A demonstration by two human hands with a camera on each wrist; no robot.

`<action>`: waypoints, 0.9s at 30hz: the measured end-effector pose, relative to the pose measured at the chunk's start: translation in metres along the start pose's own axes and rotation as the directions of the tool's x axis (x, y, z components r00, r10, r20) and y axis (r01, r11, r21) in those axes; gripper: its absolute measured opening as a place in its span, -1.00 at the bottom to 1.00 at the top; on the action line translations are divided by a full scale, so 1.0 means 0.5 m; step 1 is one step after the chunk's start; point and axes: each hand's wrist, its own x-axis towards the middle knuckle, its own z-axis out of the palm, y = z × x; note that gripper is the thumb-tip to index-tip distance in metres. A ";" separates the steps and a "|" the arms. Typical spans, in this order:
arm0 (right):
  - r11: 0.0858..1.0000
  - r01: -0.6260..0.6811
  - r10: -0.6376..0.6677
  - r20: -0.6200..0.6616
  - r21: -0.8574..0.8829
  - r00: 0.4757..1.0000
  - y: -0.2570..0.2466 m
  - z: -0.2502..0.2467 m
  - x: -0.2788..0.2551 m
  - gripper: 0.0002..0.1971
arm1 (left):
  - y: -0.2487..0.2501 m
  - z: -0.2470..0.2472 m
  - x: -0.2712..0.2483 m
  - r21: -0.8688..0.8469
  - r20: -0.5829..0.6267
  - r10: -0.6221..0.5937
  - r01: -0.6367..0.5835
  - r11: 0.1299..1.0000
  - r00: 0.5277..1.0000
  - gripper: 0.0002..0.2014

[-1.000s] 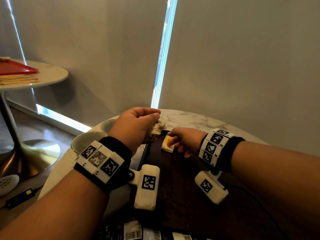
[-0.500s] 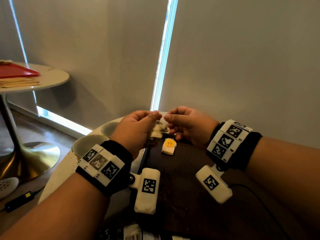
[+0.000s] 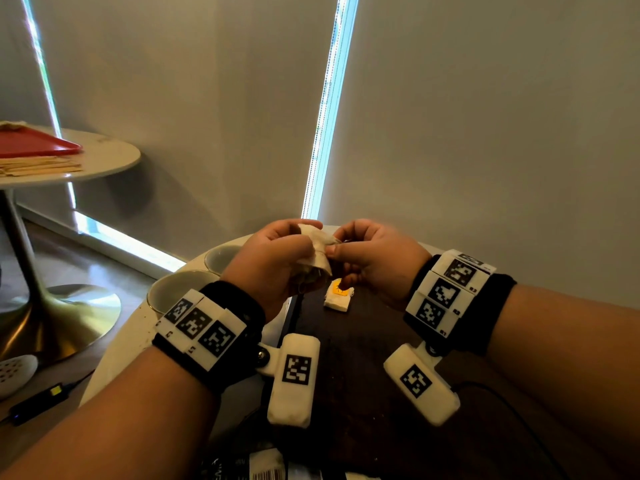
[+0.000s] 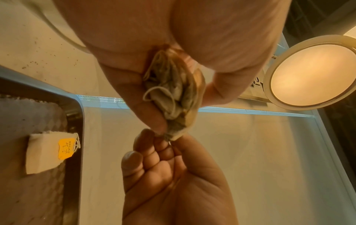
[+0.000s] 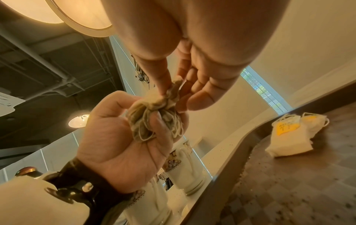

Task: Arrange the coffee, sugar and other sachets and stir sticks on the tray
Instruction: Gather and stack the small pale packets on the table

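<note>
Fingers of the left hand (image 5: 123, 146) curl around a bunch of tea bags (image 5: 152, 115), holding them above the tray (image 4: 74, 137); the right hand (image 5: 185, 73) pinches one bag's tip, apparently to separate it for placement beside the tea bags with orange tags (image 5: 289, 137) lying on the tray.

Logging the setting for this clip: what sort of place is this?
Probably a hotel room or lounge with a tea and coffee setup. A round marble table carries a dark tray with tagged tea bags, cups stand beside it, and roller blinds cover tall windows.
</note>
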 end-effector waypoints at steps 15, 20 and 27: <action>0.999 0.039 -0.037 -0.095 0.024 0.995 0.002 -0.015 0.004 -0.79 | -0.005 0.015 0.000 0.049 -0.138 0.001 0.006 0.999 0.990 -0.79; 0.998 0.023 -0.022 -0.023 0.060 0.999 -0.004 -0.014 0.001 -0.80 | -0.010 0.013 0.005 0.052 -0.183 0.001 0.008 0.999 0.983 -0.79; 1.000 0.007 -0.009 -0.116 -0.019 0.993 0.001 -0.026 0.023 -0.74 | -0.003 0.011 0.004 0.057 -0.267 0.071 -0.058 0.997 0.961 -0.79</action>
